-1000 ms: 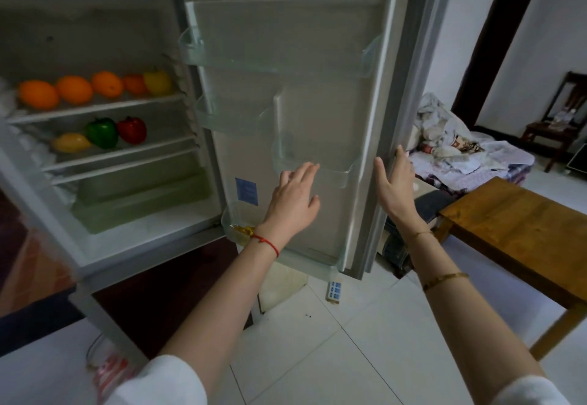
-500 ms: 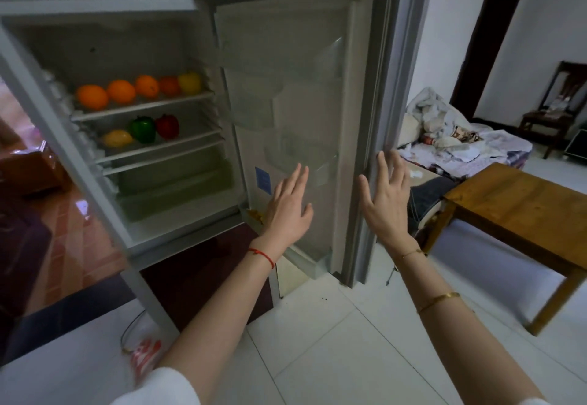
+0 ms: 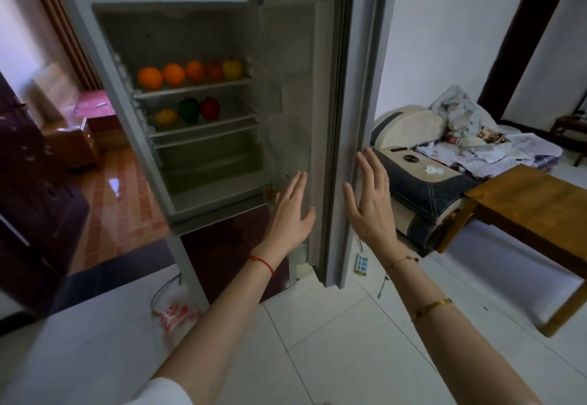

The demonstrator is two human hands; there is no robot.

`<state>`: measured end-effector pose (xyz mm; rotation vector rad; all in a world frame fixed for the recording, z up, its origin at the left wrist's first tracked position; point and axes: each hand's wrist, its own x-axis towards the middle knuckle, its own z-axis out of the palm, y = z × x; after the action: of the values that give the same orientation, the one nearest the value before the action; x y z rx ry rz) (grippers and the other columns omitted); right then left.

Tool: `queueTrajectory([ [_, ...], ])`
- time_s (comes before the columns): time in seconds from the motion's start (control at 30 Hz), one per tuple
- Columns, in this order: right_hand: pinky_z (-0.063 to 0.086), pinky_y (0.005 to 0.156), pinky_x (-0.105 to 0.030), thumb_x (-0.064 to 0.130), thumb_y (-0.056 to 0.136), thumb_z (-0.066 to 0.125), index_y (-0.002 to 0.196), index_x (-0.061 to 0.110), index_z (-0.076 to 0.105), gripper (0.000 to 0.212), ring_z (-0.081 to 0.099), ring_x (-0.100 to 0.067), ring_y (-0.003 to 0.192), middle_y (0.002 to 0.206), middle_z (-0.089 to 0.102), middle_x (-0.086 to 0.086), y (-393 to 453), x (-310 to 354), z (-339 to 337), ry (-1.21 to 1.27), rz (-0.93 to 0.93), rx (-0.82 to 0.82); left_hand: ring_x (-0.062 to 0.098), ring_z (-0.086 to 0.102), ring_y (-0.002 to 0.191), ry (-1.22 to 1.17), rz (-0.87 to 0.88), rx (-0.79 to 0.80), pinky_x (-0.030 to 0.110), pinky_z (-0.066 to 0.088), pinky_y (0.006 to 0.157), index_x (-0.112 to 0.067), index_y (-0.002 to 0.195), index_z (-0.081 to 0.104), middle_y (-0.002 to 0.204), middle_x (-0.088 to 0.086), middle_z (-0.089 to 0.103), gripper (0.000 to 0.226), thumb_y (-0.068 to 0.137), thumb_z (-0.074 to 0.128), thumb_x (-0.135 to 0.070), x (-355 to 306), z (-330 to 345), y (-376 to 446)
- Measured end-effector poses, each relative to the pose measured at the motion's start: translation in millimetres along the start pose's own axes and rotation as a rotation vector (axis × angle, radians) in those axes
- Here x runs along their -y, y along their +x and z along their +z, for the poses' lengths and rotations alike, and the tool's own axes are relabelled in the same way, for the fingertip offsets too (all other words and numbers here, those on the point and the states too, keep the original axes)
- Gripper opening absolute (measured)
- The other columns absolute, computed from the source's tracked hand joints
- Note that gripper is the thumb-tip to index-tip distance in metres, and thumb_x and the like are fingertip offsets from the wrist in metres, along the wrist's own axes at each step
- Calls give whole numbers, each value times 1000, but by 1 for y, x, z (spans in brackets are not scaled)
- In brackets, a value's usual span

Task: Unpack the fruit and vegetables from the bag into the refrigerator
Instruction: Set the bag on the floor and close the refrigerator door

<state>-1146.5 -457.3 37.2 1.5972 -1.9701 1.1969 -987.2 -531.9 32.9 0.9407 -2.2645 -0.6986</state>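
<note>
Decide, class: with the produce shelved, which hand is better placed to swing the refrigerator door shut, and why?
Probably the right hand: its straight fingers lie at the outer edge of the refrigerator door, farthest from the hinge. The left hand hovers open before the door's inner face.

The refrigerator door [image 3: 317, 118] has swung further toward closing and now shows mostly its edge, the clear door bins no longer facing the viewer. The right hand [image 3: 368, 204], fingers straight, has moved off the door's outer edge to just beside it. The left hand [image 3: 293, 214] has lifted, its straight fingers in front of the door's inner face.
</note>
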Motion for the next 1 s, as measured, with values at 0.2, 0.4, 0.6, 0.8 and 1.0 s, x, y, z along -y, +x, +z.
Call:
queueTrajectory([
  [0.2, 33, 117, -39, 12, 98, 52, 147, 2, 31, 55, 34, -21, 143, 151, 37, -13, 0, 22, 15, 147, -198, -41, 17, 4, 149, -34, -46, -22, 30, 5, 109, -29, 156, 5, 163, -12, 1, 76, 97, 53, -28, 13, -12, -21],
  [0.4, 25, 121, -36, 15, 99, 47, 151, 2, 25, 58, 23, -19, 149, 159, 25, -13, 21, 49, 48, 183, -322, 32, 9, 2, 147, -46, -129, -139, 29, 8, 110, -26, 156, 4, 164, -8, -1, 82, 94, 57, -30, 30, -20, -33],
  [0.6, 18, 124, -38, 26, 104, 39, 153, 8, 23, 55, 14, -18, 151, 162, 19, -6, 41, 75, 84, 254, -444, 167, 12, 7, 148, -7, -249, -285, 37, 16, 115, -29, 155, 2, 164, -8, 4, 88, 90, 61, -37, 64, -34, -33],
  [0.8, 11, 125, -41, 23, 103, 43, 155, 11, 19, 58, 4, -19, 153, 164, 13, -1, 66, 98, 125, 359, -535, 268, 17, 18, 148, 13, -353, -427, 45, 29, 116, -28, 155, 7, 162, -2, 15, 85, 91, 61, -38, 98, -54, -25],
  [1.0, 14, 123, -49, 22, 104, 45, 156, 11, 15, 61, 0, -19, 153, 165, 8, -2, 88, 124, 167, 435, -637, 354, 15, 26, 145, 45, -386, -549, 49, 38, 112, -34, 153, 17, 158, -7, 25, 70, 94, 54, -31, 144, -79, -12],
])
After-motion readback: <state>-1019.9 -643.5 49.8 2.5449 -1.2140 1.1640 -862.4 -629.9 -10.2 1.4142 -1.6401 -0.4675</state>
